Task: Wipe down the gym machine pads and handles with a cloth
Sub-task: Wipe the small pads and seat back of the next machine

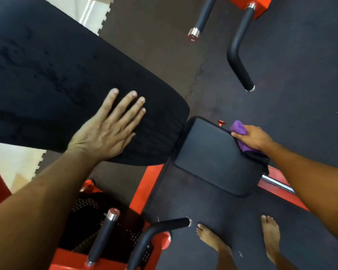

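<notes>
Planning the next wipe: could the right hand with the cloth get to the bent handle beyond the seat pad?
Probably yes. The right hand grips the purple cloth at the seat pad edge, and only open floor shows between it and the bent handle, though reach is uncertain.

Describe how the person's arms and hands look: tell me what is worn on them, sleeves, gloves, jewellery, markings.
Both forearms are bare as far as the picture shows, with no sleeves in view. The left hand wears no glove, and no ring or watch shows at its wrist. The right hand is also ungloved, with no band visible. No tattoos or markings can be made out on either arm.
</notes>
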Demonstrator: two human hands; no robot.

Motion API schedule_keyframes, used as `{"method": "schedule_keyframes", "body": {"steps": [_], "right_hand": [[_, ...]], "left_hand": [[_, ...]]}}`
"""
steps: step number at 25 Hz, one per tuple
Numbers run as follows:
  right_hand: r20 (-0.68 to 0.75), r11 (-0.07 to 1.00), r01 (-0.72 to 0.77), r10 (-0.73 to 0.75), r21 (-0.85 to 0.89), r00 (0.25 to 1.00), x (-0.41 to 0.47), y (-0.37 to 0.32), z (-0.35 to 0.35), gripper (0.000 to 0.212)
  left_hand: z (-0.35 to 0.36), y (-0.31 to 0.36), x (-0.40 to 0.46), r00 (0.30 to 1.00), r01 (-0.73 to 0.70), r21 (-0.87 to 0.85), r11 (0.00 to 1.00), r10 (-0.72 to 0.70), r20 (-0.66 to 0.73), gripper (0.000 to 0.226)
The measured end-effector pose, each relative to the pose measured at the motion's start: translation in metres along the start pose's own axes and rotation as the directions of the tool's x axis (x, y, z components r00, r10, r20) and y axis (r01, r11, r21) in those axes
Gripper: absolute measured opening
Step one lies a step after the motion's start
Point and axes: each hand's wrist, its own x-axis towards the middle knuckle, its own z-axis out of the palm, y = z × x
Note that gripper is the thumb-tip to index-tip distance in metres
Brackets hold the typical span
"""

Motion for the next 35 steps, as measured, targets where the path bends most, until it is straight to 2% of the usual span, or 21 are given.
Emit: {"method": "schedule_keyframes", "body": {"steps": [3,6,9,12,15,17,19,21,24,26,28,30,32,35], "right_hand": [[0.028,0.967,0.244,-0.242,-0.072,0.970,0.053,-0.080,0.028,0.031],[0.200,0.901,0.389,-0.352,-0.192,0.914,0.091,-0.128,0.047,0.016],[0.165,0.896,0.410,-0.384,-0.172,0.909,0.077,-0.089,0.033,0.008],[0.078,0.939,0.330,-0.323,-0.097,0.943,0.037,-0.014,0.017,0.012],[0.004,0.960,0.274,-0.274,-0.059,0.962,-0.015,0.053,0.009,0.039],[-0.110,0.982,0.181,-0.174,0.056,0.979,-0.042,0.081,0.014,0.040],[-0.247,0.950,0.022,0.058,0.311,0.967,-0.066,0.090,0.033,0.039],[-0.313,0.858,-0.082,0.272,0.507,0.910,-0.083,0.087,0.061,0.048],[-0.351,0.744,-0.136,0.458,0.654,0.817,-0.117,0.071,0.114,0.067],[-0.309,0.661,-0.187,0.558,0.727,0.771,-0.150,0.058,0.164,0.077],[-0.252,0.596,-0.196,0.582,0.778,0.773,-0.175,0.035,0.204,0.074],[-0.188,0.486,-0.199,0.635,0.851,0.749,-0.175,0.011,0.208,0.068],[-0.120,0.328,-0.215,0.757,0.920,0.642,-0.154,0.006,0.193,0.061],[-0.119,0.250,-0.203,0.858,0.947,0.499,-0.139,0.013,0.197,0.062]], "left_hand": [[0.005,0.002,0.001,0.995,-0.090,-0.001,0.996,0.090,0.031,0.068],[0.007,0.003,-0.001,0.982,-0.163,0.008,0.987,0.162,0.097,0.068],[0.005,0.002,0.002,0.975,-0.194,0.029,0.981,0.189,0.118,0.068],[0.002,0.000,0.001,0.976,-0.186,0.041,0.982,0.179,0.123,0.064],[0.004,0.001,-0.002,0.979,-0.186,0.051,0.981,0.181,0.089,0.064],[0.001,0.001,0.000,0.977,-0.192,0.061,0.980,0.184,0.109,0.064],[-0.013,0.000,0.003,0.970,-0.197,0.087,0.977,0.181,0.164,0.063],[-0.018,0.000,0.004,0.965,-0.219,0.128,0.967,0.195,0.175,0.063],[-0.020,0.000,0.004,0.952,-0.248,0.147,0.958,0.213,0.221,0.065],[-0.020,0.000,0.005,0.951,-0.243,0.166,0.956,0.202,0.233,0.069],[-0.021,0.000,0.004,0.951,-0.240,0.174,0.955,0.195,0.240,0.068],[-0.022,0.000,0.003,0.944,-0.259,0.187,0.948,0.207,0.257,0.068],[-0.018,0.000,0.003,0.942,-0.275,0.197,0.941,0.223,0.252,0.068],[-0.012,0.002,0.004,0.937,-0.300,0.202,0.932,0.248,0.246,0.068]]}}
